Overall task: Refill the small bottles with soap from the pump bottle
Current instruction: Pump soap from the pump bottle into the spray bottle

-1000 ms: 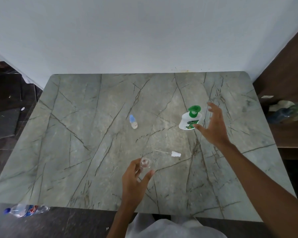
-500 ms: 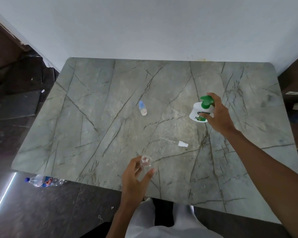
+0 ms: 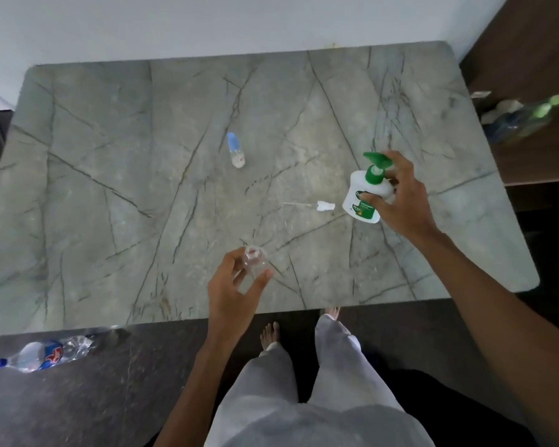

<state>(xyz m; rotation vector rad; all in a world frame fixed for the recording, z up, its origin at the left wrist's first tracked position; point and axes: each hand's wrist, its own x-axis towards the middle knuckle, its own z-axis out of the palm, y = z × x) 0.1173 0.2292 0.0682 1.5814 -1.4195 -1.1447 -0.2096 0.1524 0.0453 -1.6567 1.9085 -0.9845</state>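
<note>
My left hand (image 3: 231, 293) grips a small clear bottle (image 3: 253, 261), upright with its mouth uncapped, near the front edge of the grey marble table (image 3: 110, 188). My right hand (image 3: 400, 198) is wrapped around the white pump bottle (image 3: 365, 191) with a green pump head, lifted and tilted above the table's right side. A white spray cap with a thin tube (image 3: 323, 206) lies between the two hands. Farther back, a second small bottle with a blue cap (image 3: 235, 150) lies on its side.
A plastic water bottle (image 3: 42, 353) lies on the dark floor at the front left. Bottles and clutter (image 3: 523, 117) sit on a shelf to the right. My legs and bare feet (image 3: 271, 333) are just below the table's front edge. A white wall runs behind.
My right hand closed around the pump bottle, lifted it and brought it nearer and leftward. The left hand has kept its hold on the clear bottle. My head has shifted, changing the view.
</note>
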